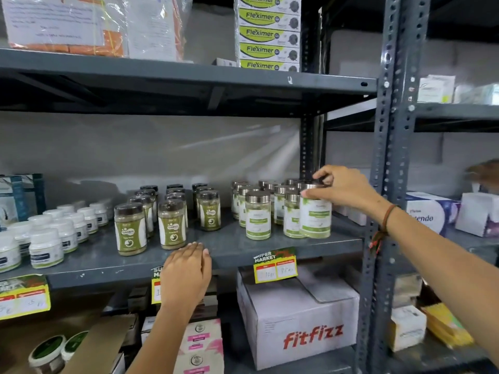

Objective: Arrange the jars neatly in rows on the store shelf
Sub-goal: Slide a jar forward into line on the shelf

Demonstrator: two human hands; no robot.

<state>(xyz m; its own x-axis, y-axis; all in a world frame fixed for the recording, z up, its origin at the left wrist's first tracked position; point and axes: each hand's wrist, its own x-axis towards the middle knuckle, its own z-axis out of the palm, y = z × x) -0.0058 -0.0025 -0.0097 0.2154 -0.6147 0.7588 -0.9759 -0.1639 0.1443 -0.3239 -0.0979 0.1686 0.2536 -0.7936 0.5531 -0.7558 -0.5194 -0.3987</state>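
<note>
On the grey metal shelf (237,247) stand several silver-lidded jars with white and green labels (258,218) in rows at the right. My right hand (343,186) grips the lid of the front right silver-lidded jar (316,217), which stands upright on the shelf. Left of them are rows of brown-lidded jars of green powder (172,225). Small white bottles (47,248) fill the far left. My left hand (186,273) rests flat on the shelf's front edge, fingers together, holding nothing.
A perforated steel upright (388,184) stands just right of the jars. Below the shelf sit a white "fitfizz" carton (302,325), pink-labelled boxes (199,346) and yellow price tags (275,268). Green "Fleximer" boxes (267,33) are stacked on the upper shelf. White boxes (432,211) fill the neighbouring rack.
</note>
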